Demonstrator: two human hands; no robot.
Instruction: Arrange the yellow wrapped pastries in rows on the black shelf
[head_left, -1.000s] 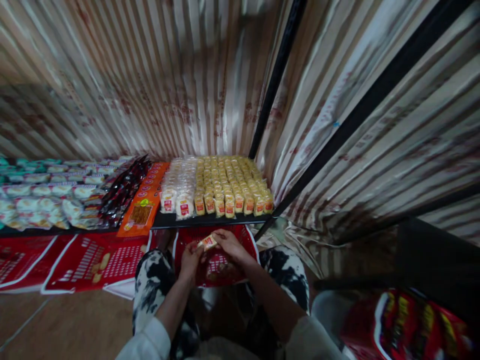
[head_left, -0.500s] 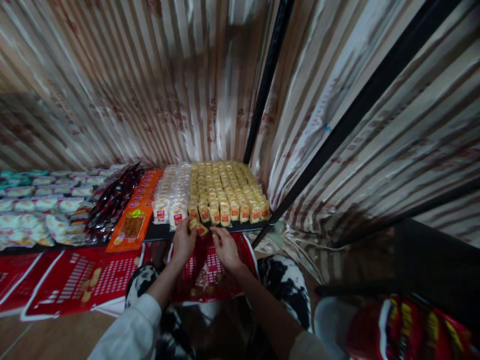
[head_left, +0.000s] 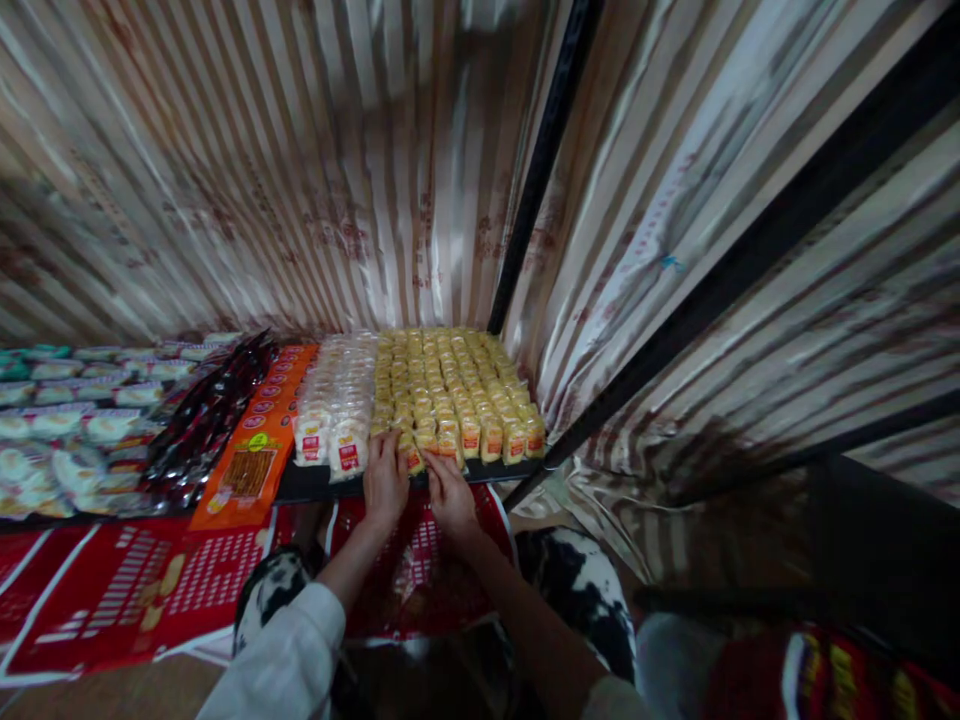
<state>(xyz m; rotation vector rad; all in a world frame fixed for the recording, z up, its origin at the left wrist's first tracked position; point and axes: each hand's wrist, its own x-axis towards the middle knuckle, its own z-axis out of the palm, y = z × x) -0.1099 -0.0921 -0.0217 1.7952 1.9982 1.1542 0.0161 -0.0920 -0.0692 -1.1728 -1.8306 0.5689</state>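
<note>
My left hand (head_left: 386, 482) is at the front left of the rows of yellow snack packets (head_left: 450, 385), its fingers closed around a small wrapped yellow snack packet (head_left: 412, 458) at the front edge. My right hand (head_left: 452, 505) comes in from the other side, its fingers bunched against the same packet and its neighbours; the fingertips partly hide the contact. White wrapped snack packets (head_left: 349, 455) stand in rows just left of my left hand. A black shelf (head_left: 315, 483) carries all these rows.
On the shelf's left lie an orange snack bag (head_left: 251, 465), dark shiny packs (head_left: 206, 430) and more pale packets (head_left: 112, 425). Red printed bags (head_left: 180, 575) hang below the shelf. A dark slanted pole (head_left: 637, 390) and striped curtain (head_left: 420, 200) border the right and back.
Both hands have moved forward to the front row, and the yellow packet, held loose before the shelf earlier, is now against the other yellow packets. The view has shifted slightly.
</note>
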